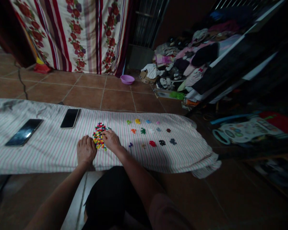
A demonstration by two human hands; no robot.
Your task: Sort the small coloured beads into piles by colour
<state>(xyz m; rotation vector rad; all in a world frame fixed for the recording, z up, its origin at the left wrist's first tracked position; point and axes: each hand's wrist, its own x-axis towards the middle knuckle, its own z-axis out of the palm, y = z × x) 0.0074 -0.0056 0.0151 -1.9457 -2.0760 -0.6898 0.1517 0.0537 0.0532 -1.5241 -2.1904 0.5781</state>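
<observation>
A pile of small mixed-colour pieces lies on a striped cloth. My left hand rests on the cloth against the pile's left edge, fingers bent; whether anything is under them is hidden. Over the pile's right side, my right hand has its fingertips pinched together among the pieces; what they hold is too small to name. Right of it are small single-colour groups, among them yellow, orange, green, red, black, grey and brown.
Two phones, one dark and one smaller, lie on the cloth at left. Beyond, a purple basin stands on the tiled floor before a floral curtain. Clothes are heaped at the back right.
</observation>
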